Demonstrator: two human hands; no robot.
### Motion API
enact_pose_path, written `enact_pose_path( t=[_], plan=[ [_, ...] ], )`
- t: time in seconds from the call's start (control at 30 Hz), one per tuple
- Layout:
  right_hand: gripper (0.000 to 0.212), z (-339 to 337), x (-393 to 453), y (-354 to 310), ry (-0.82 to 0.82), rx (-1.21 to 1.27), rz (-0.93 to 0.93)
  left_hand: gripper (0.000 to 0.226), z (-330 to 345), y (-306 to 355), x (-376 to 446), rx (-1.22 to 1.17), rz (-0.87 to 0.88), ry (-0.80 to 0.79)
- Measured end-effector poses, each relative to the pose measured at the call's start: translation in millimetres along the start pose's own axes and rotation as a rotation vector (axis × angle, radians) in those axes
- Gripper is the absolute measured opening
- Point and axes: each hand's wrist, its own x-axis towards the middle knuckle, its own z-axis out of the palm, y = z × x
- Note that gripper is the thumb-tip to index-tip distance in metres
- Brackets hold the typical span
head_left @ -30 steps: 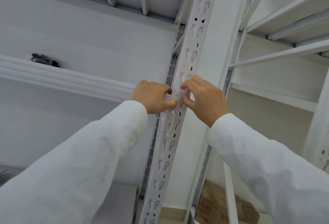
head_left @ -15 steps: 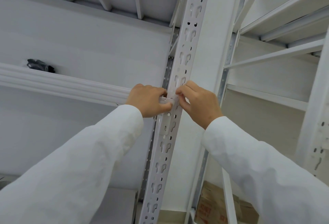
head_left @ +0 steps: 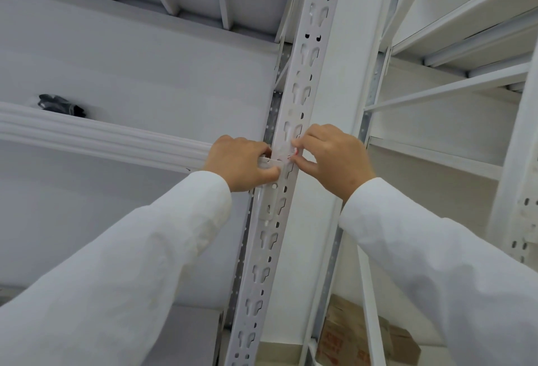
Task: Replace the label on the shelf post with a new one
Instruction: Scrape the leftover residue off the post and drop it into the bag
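My left hand (head_left: 241,166) pinches label (head_left: 272,161) flat across shelf post (head_left: 294,121); right hand (head_left: 332,156) pinches its far end, strip crosswise to post.

Both hands crowd the shelf post (head_left: 294,121) at centre. A shelf beam (head_left: 102,135) blocks at nine o'clock, a cross rail (head_left: 436,89) at two o'clock; open wall lies between at eleven.

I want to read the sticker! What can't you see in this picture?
- Label on the post, head view: too small to read, partly covered by the right hand.
- White strip: partly hidden in the left hand.
- Box: cut off by the bottom edge.
- Dark thing on the shelf: too small.
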Motion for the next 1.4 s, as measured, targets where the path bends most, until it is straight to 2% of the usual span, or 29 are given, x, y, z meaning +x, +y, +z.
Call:
enact_pose_path(
  t=[0.1, 0.23, 0.3, 0.6, 0.73, 0.9, 1.1, 1.4],
  plan=[
    [0.026, 1, 1, 1, -0.014, -0.018, -0.043, 0.040, 2, 1, -2, -0.001, -0.014, -0.005],
    [0.014, 5, 4, 3, 0.026, -0.070, -0.126, 0.035, 4, 3, -3, -0.011, -0.025, -0.004],
    [0.015, 7, 6, 5, 0.029, -0.102, -0.152, 0.034, 3, 2, -2, -0.016, -0.029, -0.002],
    [0.019, 8, 6, 1, 0.131, -0.140, -0.130, 0.031, 5, 2, -5, -0.038, -0.041, 0.004],
    [0.023, 6, 9, 1, 0.107, -0.112, -0.132, 0.031, 4, 1, -5, -0.034, -0.031, 0.012],
    [0.024, 4, 3, 5, 0.066, -0.027, -0.090, 0.031, 5, 1, -5, -0.033, -0.007, 0.008],
    [0.021, 0, -4, 2, 0.085, 0.097, 0.047, 0.035, 5, -3, 0, -0.018, 0.001, 0.014],
    [0.017, 0, -5, -8, 0.021, 0.081, 0.154, 0.033, 7, -2, -2, -0.012, 0.002, 0.030]
  ],
)
